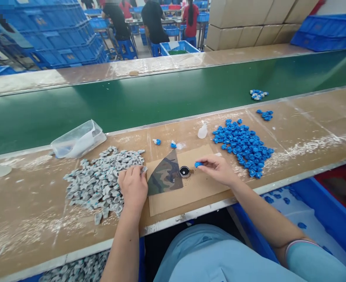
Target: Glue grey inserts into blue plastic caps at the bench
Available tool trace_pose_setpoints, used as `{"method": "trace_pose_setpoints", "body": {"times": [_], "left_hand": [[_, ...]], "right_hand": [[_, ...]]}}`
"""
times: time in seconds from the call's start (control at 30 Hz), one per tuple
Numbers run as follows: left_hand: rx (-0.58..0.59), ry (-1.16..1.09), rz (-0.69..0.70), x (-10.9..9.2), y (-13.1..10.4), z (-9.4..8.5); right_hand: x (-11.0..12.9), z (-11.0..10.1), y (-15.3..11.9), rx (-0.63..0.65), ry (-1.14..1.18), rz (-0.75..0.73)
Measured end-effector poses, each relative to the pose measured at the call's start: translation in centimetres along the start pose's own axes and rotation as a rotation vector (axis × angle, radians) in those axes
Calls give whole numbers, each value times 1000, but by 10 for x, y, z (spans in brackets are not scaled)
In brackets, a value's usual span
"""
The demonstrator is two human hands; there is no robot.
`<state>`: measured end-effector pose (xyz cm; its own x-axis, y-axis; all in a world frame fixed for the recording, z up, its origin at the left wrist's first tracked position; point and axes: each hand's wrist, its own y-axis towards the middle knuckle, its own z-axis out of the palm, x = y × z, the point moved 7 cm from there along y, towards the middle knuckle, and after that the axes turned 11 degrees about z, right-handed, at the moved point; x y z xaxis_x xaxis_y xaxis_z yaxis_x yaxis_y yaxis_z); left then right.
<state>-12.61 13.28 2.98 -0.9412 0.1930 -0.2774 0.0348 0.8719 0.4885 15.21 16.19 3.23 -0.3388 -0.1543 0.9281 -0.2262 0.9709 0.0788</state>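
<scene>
My right hand (pixel 217 169) pinches a small blue plastic part (pixel 198 164) above the cardboard sheet (pixel 164 205). To its left sits a small round black cup with a metal rim (pixel 184 171). A camouflage-patterned piece (pixel 167 174) lies flat on the sheet between my hands. At the right edge of a heap of small grey parts (pixel 95 188), my left hand (pixel 134 186) has its fingers closed on a small grey part (pixel 144 169). Beyond my right hand spreads a pile of blue parts (pixel 243 145). Two small blue-and-white pieces (pixel 157 141) lie behind the sheet.
A clear plastic tray (pixel 79 140) and a small white bottle (pixel 202 131) stand near the green conveyor belt (pixel 149 96). Blue bins (pixel 334 211) sit below the bench edge. Stacked blue crates (pixel 58 35), cardboard boxes (pixel 243 23) and seated people are beyond the belt.
</scene>
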Motion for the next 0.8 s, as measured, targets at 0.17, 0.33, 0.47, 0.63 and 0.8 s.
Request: {"method": "trace_pose_setpoints", "body": {"times": [0.17, 0.33, 0.47, 0.63, 0.8], "left_hand": [[4, -431, -162, -16, -17, -2], [47, -1005, -475, -41, -42, 22], [48, -1157, -573, -58, -51, 35], [69, -1201, -600, -67, -56, 42], [57, -1232, -629, -71, -60, 45]], "right_hand": [[18, 18, -1, 50, -172, -182], [17, 22, 1, 64, -236, -212], [16, 24, 1, 82, -252, -224], [16, 24, 2, 85, -243, -210], [15, 22, 2, 91, -227, -175]]}}
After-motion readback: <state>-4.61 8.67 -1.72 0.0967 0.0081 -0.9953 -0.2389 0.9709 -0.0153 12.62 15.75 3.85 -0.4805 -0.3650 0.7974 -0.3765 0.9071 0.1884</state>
